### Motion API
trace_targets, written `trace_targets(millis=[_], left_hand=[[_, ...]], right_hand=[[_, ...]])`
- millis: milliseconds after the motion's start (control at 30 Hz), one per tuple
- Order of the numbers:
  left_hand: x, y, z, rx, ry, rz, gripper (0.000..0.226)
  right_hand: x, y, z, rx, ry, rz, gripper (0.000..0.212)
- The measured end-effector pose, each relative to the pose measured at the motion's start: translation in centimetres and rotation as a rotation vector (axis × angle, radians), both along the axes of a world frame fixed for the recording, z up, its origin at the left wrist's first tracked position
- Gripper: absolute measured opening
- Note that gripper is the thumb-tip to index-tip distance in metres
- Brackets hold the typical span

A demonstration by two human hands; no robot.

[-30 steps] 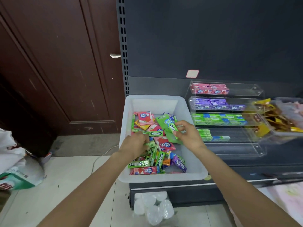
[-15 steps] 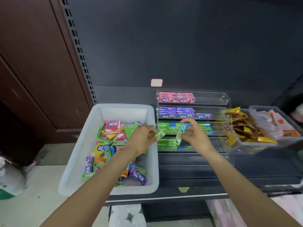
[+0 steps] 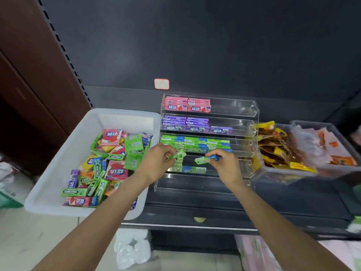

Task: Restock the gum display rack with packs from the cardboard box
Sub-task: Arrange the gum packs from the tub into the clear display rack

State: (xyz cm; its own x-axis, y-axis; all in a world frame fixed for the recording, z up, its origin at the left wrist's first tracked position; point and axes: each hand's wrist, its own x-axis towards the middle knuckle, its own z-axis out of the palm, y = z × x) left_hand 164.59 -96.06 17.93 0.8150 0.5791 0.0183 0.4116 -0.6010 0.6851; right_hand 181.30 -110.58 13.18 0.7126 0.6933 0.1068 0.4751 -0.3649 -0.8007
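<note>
A clear acrylic gum rack (image 3: 244,112) stands on the dark shelf, with pink packs on top, purple below, then green rows. My left hand (image 3: 156,163) pinches a green gum pack (image 3: 178,155) in front of the rack's fourth tier. My right hand (image 3: 224,163) pinches a green-and-blue gum pack (image 3: 205,159) by its right end, over the same tier. A white plastic bin (image 3: 58,167) to the left holds several mixed gum packs (image 3: 109,163).
A clear bin of yellow snack packets (image 3: 277,151) sits right of the rack, beside a grey bin (image 3: 332,133) of wrapped goods. A brown door (image 3: 29,75) stands at left. White bags (image 3: 132,249) lie on the floor below the shelf.
Both hands lifted out of the white bin and moved right to the rack, each carrying a green pack. The view swung right and up.
</note>
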Motion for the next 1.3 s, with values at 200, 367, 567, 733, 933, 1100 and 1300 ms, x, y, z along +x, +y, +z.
trace_targets(millis=[200, 367, 567, 733, 933, 1100, 1300], left_hand=[[-0.7, 0.2, -0.1, 0.002, 0.046, 0.014, 0.013], [-0.8, 0.4, -0.1, 0.023, 0.067, 0.012, 0.014], [-0.8, 1.1, -0.1, 0.045, 0.07, 0.024, 0.016], [-0.6, 1.1, 0.0, 0.007, 0.057, 0.024, 0.021], [-0.7, 0.8, 0.3, -0.091, -0.022, 0.076, 0.021], [0.7, -0.1, 0.4, -0.286, -0.131, 0.107, 0.014], [3.1, -1.6, 0.3, -0.123, -0.034, -0.037, 0.017]], right_hand=[[0.1, 0.3, -1.4, -0.218, -0.042, 0.178, 0.016], [0.1, 1.1, -0.8, -0.336, -0.081, 0.277, 0.027], [-1.0, 2.5, -0.8, -0.377, -0.117, 0.328, 0.026], [-0.8, 2.7, -0.8, -0.423, -0.143, 0.337, 0.026], [-1.3, 2.3, 0.3, -0.35, -0.107, 0.349, 0.029], [-2.5, 1.7, 2.4, -0.103, 0.167, 0.322, 0.028], [-1.7, 0.9, 3.4, 0.054, 0.202, 0.259, 0.028]])
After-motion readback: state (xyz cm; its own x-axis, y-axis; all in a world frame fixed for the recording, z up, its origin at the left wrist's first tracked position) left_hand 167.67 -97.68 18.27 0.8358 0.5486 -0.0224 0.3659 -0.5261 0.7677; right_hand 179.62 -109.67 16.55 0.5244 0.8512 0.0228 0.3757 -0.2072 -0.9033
